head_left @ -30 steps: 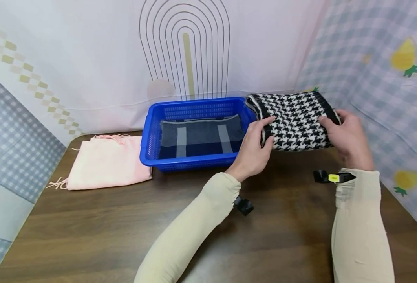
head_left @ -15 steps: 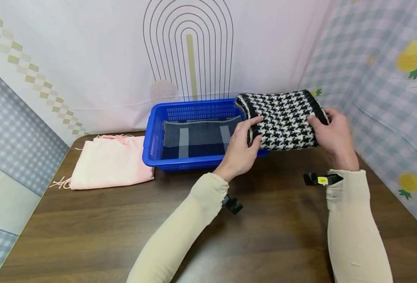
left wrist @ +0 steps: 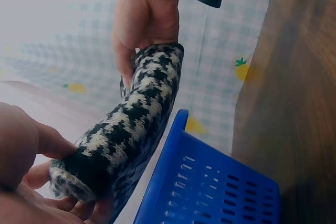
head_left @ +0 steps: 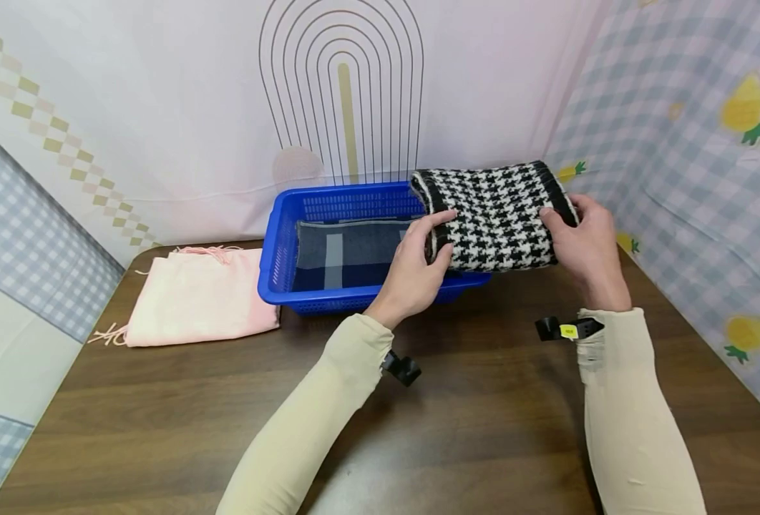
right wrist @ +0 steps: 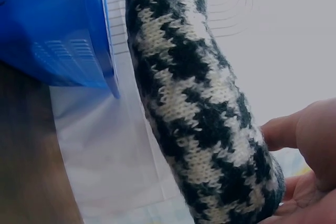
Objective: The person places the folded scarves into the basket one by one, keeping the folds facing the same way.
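Note:
A folded black-and-white houndstooth scarf (head_left: 496,218) hangs in the air over the right end of a blue plastic basket (head_left: 328,297). My left hand (head_left: 412,268) grips its left edge, thumb and fingers on either side of the folded layers. At the opposite edge my right hand (head_left: 589,239) pinches the cloth with the thumb on top. In the left wrist view the scarf (left wrist: 131,124) is above the basket's rim (left wrist: 181,121), apart from it. Inside the basket lies a folded grey-and-navy scarf (head_left: 370,247), its right part hidden by the held one.
A folded pale pink scarf (head_left: 193,300) with fringes lies left of the basket on the brown wooden table (head_left: 470,429). Patterned cloth walls (head_left: 496,86) stand behind the table and at both sides.
Both hands have carried the houndstooth scarf leftward, from beside the basket's right end to over it. More of the grey-and-navy scarf is covered now. The basket and pink scarf stay put.

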The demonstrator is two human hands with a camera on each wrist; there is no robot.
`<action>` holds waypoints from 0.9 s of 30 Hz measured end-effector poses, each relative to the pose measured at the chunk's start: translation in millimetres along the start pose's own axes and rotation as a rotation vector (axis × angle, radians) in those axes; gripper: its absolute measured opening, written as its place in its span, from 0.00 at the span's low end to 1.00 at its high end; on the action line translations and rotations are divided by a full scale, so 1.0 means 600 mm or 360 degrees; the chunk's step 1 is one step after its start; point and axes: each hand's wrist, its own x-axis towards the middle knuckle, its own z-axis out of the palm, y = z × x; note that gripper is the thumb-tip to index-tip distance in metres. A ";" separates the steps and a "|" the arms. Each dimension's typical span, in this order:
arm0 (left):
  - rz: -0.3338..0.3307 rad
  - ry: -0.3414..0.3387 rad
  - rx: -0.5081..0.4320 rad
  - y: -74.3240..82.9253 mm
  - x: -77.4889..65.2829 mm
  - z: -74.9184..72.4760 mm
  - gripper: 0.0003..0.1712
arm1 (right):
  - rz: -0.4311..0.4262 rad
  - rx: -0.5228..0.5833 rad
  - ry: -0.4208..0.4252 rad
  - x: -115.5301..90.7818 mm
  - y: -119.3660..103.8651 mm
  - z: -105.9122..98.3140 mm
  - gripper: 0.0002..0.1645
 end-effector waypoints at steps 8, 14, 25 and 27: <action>0.0024 0.0001 -0.0007 -0.009 -0.007 -0.025 0.27 | -0.0059 0.0065 -0.0017 -0.005 -0.012 0.017 0.35; 0.0028 0.0008 0.0011 -0.016 -0.012 -0.042 0.27 | -0.0065 0.0066 -0.0039 -0.007 -0.021 0.027 0.37; 0.0025 0.0016 0.0042 -0.028 -0.021 -0.063 0.27 | -0.0076 0.0051 -0.0132 -0.012 -0.028 0.041 0.37; 0.0034 0.0027 0.0040 -0.031 -0.022 -0.067 0.27 | -0.0081 0.0050 -0.0150 -0.012 -0.031 0.045 0.36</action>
